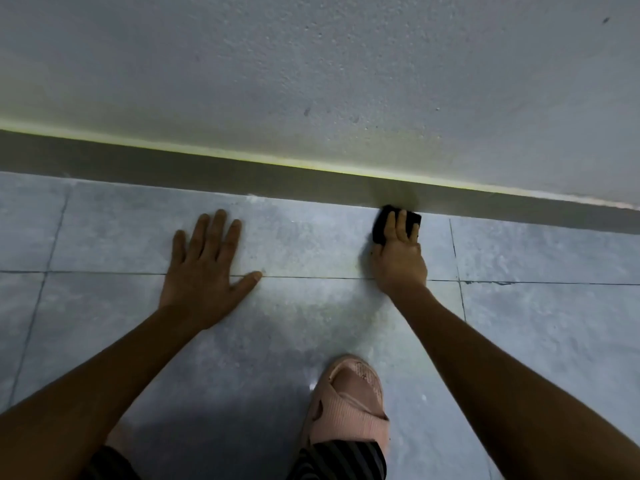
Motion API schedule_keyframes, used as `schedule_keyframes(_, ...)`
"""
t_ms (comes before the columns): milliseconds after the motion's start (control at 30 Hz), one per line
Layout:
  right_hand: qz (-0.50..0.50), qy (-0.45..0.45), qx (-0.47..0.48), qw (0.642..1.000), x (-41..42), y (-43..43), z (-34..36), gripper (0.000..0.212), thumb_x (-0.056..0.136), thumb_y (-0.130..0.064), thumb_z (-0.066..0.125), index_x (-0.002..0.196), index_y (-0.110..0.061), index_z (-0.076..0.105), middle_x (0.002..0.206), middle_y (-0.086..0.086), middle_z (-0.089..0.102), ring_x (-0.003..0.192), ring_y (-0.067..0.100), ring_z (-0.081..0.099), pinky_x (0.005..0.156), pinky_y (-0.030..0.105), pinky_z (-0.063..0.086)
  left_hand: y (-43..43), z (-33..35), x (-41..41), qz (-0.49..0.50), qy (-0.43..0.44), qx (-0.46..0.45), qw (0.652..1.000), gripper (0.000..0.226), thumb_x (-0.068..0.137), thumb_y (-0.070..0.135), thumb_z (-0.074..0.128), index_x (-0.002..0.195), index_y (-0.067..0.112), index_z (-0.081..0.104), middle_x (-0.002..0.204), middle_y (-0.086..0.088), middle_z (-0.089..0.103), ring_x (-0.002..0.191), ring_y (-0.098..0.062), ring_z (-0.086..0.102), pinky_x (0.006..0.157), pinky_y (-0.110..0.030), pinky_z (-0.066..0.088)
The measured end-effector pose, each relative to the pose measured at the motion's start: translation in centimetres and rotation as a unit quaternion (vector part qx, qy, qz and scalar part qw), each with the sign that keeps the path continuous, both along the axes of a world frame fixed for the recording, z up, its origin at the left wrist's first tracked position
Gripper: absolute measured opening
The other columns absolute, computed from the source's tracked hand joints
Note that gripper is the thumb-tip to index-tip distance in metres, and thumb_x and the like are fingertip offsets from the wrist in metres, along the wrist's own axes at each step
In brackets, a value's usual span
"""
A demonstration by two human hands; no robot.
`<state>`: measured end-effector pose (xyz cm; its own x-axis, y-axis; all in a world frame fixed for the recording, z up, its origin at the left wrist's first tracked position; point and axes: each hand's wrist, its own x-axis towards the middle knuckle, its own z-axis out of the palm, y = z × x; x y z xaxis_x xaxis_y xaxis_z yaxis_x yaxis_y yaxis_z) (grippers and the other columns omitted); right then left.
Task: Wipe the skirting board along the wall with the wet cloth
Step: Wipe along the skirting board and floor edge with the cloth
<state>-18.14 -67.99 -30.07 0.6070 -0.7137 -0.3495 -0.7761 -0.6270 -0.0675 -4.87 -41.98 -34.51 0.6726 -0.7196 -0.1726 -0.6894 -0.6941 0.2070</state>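
A dark grey skirting board [207, 169] runs along the foot of the rough white wall [311, 64], sloping down to the right in the head view. My right hand [400, 252] is shut on a black cloth [381, 225], and the cloth's top edge touches the bottom of the board. My fingers cover most of the cloth. My left hand [204, 265] lies flat on the floor with its fingers spread, a little to the left and apart from the board.
Grey floor tiles [311, 323] with thin dark grout lines fill the lower half. My foot in a pink slipper [349, 400] rests on the tiles below my right hand. A striped trouser leg [339, 460] shows at the bottom edge.
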Motion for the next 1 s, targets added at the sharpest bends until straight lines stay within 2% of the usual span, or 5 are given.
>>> schedule_keyframes(200,0.214,-0.036,0.042,0.975,5.1,7.6,-0.3,0.063,0.099,-0.028,0.035,0.153,-0.018,0.004,0.161,0.002,-0.003,0.147,0.029,-0.005,0.119,0.039,0.009,-0.1,0.0,0.0,0.007,-0.003,0.003,1.000,0.087,0.082,0.071,0.008,0.149,0.016,0.003,0.157,-0.010,-0.001,0.144,-0.028,0.000,0.113,-0.050,0.000)
schedule_keyframes(300,0.297,-0.047,0.051,0.952,5.6,7.3,-0.5,0.063,0.098,-0.030,0.037,0.153,-0.022,0.008,0.161,-0.002,0.000,0.148,0.025,-0.001,0.118,0.037,0.013,0.4,-0.1,0.0,0.004,0.002,0.000,1.000,0.087,0.083,0.071,0.010,0.149,0.015,0.001,0.157,-0.010,-0.003,0.144,-0.026,-0.004,0.114,-0.049,0.002)
schedule_keyframes(633,0.217,-0.012,-0.004,0.976,2.9,4.1,0.3,0.059,0.100,-0.025,0.034,0.153,-0.018,0.010,0.161,0.003,0.004,0.147,0.028,0.009,0.113,0.041,0.030,6.8,0.1,2.4,0.144,0.003,0.012,0.990,0.083,0.083,0.069,0.009,0.148,0.022,-0.010,0.156,-0.007,-0.012,0.143,-0.024,-0.013,0.114,-0.048,-0.005)
schedule_keyframes(867,0.452,-0.003,0.027,0.892,11.1,11.4,0.1,0.062,0.100,-0.024,0.032,0.153,-0.018,0.001,0.161,0.004,-0.002,0.147,0.029,0.000,0.118,0.035,0.009,6.9,0.4,3.1,0.120,0.025,0.029,0.992,0.091,0.076,0.074,0.005,0.146,0.018,-0.013,0.156,-0.009,-0.016,0.143,-0.027,-0.014,0.114,-0.050,-0.003)
schedule_keyframes(1000,0.525,-0.017,0.019,0.851,11.9,10.2,-0.7,0.056,0.099,-0.027,0.028,0.152,-0.016,0.016,0.160,0.008,0.013,0.146,0.031,0.012,0.117,0.038,0.022,7.5,0.9,4.0,0.084,0.041,0.050,0.994,0.095,0.070,0.078,0.001,0.143,0.019,-0.022,0.155,-0.008,-0.021,0.142,-0.025,-0.018,0.114,-0.047,-0.004)
